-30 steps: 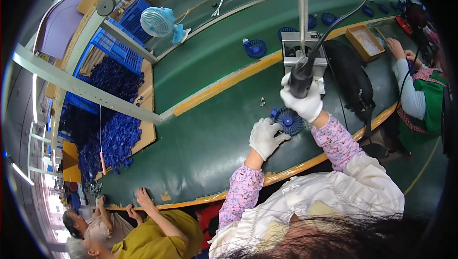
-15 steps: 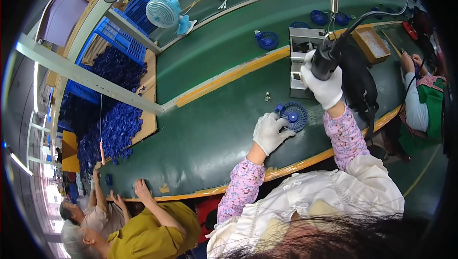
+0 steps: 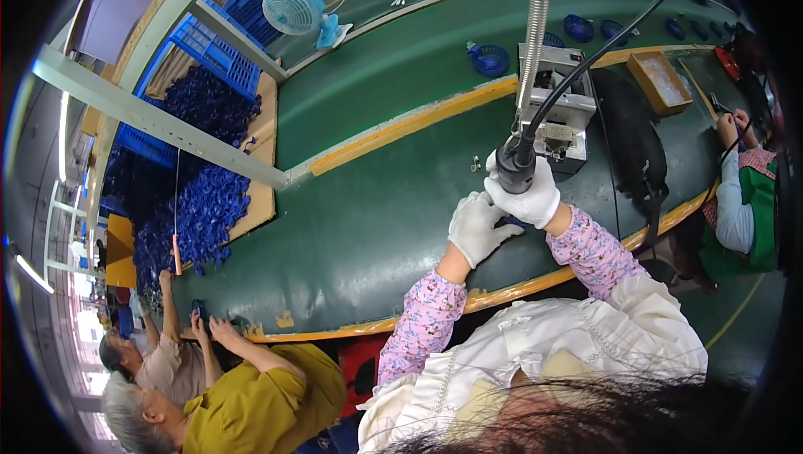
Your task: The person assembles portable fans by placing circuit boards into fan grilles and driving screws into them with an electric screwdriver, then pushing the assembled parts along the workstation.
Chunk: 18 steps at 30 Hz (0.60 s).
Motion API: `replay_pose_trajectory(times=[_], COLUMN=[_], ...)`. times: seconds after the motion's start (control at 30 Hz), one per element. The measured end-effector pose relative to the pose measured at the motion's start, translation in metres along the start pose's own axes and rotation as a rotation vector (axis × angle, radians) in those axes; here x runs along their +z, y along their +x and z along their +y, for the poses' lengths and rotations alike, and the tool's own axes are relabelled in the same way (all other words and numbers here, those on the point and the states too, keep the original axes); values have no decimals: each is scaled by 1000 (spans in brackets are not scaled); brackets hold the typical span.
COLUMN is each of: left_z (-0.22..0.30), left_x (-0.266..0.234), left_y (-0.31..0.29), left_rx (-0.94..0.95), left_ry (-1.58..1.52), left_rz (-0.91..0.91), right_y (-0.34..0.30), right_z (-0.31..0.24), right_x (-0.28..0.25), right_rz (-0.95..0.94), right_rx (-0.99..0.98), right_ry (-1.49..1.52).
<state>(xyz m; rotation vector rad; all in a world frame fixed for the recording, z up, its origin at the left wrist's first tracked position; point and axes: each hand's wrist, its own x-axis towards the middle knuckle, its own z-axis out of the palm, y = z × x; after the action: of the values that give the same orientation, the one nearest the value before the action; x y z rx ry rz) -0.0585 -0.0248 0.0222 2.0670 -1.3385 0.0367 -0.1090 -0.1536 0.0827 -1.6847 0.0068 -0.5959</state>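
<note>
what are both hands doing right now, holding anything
Left hand: fingers curled down on a blue part on the green belt, mostly hidden.
Right hand: closed around the hanging black power screwdriver.

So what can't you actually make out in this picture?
- Blue part on the belt: head view, almost all covered by the left hand and right hand.
- Driver tip: head view, hidden under the right hand.
- Small bits on the belt: too small to tell apart.
- Co-worker's hands at the right: near the rim, warped and partly cut off.
</note>
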Motion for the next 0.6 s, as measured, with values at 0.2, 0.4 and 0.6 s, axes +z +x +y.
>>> replay_pose_trajectory(times=[0.2,0.4,0.6], left_z=[-1,-9,-29], left_x=[0,-3,-5], left_y=[0,2,0], left_rx=[1,-192,-141], left_ry=[-40,5,23], left_rz=[4,320,229], right_y=[1,24,52], right_z=[2,-30,-19], right_x=[-7,-33,-66], right_rz=[-67,244,432], right_rx=[14,-127,-276], right_ry=[74,169,-47])
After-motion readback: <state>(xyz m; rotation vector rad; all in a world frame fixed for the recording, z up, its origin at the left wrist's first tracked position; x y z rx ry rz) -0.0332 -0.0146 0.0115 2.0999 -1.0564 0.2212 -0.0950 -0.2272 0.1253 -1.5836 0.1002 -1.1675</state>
